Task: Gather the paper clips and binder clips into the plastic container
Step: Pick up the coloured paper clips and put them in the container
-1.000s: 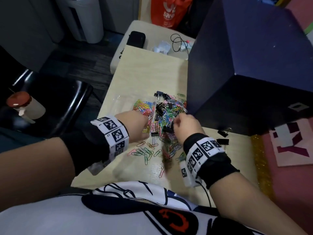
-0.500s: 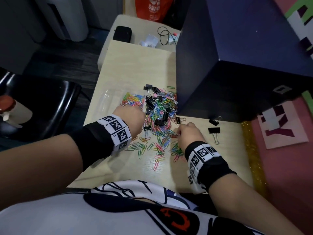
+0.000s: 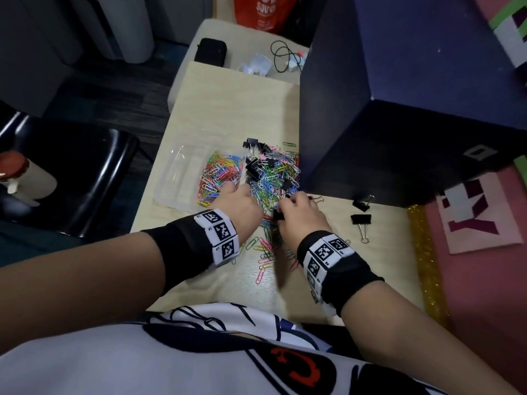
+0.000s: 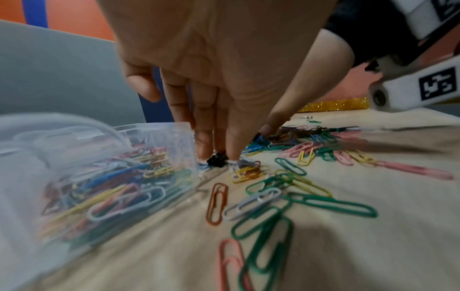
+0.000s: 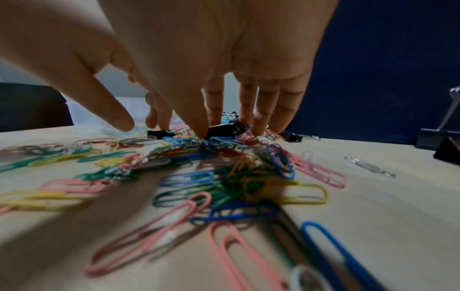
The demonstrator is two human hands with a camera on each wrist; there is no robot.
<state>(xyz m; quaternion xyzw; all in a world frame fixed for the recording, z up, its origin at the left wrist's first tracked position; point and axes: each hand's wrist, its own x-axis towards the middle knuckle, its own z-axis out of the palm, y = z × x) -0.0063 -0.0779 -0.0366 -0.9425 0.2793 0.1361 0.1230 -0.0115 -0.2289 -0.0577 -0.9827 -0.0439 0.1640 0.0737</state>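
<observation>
A clear plastic container lies on the table's left, with coloured paper clips in its right part. To its right is a pile of paper clips and black binder clips. My left hand reaches down beside the container's corner. Its straight fingertips touch a small black binder clip. My right hand spreads over the near side of the pile. Its straight fingers press on a black binder clip, thumb held apart.
Loose paper clips trail toward the table's near edge. Two black binder clips sit apart on the right. A tall dark blue box stands right behind the pile. A black chair is at the left.
My two hands have come closer together at the near side of the pile: the left moved right, the right moved left and forward. The head view shifted a little.
</observation>
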